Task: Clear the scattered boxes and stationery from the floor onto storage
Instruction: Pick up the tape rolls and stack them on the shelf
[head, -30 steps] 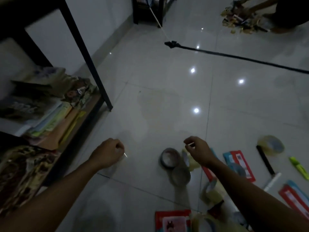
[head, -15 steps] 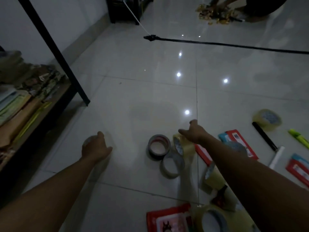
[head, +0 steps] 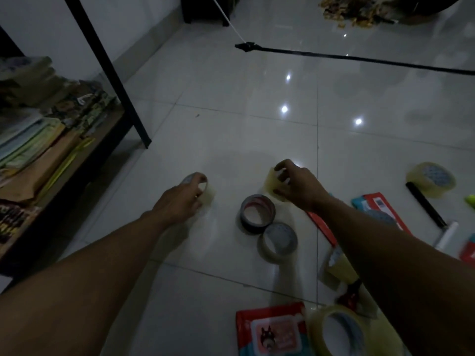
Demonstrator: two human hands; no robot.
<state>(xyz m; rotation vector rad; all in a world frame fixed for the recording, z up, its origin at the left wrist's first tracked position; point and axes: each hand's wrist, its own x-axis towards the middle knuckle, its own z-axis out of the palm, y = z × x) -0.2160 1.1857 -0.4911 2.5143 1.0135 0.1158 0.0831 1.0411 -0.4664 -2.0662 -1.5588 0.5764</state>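
My left hand (head: 180,199) grips a clear tape roll (head: 205,194) just above the white tiled floor. My right hand (head: 298,186) holds a yellowish clear tape roll (head: 271,182), fingers curled over its top. Between and below them lie a grey tape roll (head: 257,213) and a clear roll (head: 279,241) touching each other. More clear rolls sit at the right (head: 430,178), under my right forearm (head: 339,265) and at the bottom (head: 341,332). Red packets lie at the bottom (head: 272,330) and right (head: 380,209). A black-and-white marker (head: 431,211) lies at the right.
A black metal shelf (head: 120,80) at the left holds stacked books and papers (head: 38,140). A black cord (head: 359,59) runs across the floor beyond. A pile of small items (head: 352,11) lies at the far top right. A green highlighter (head: 470,200) shows at the right edge.
The view swung back toward the shelf. My left hand closed around the clear roll on the floor, and my right hand curled over the yellowish roll it was reaching for.
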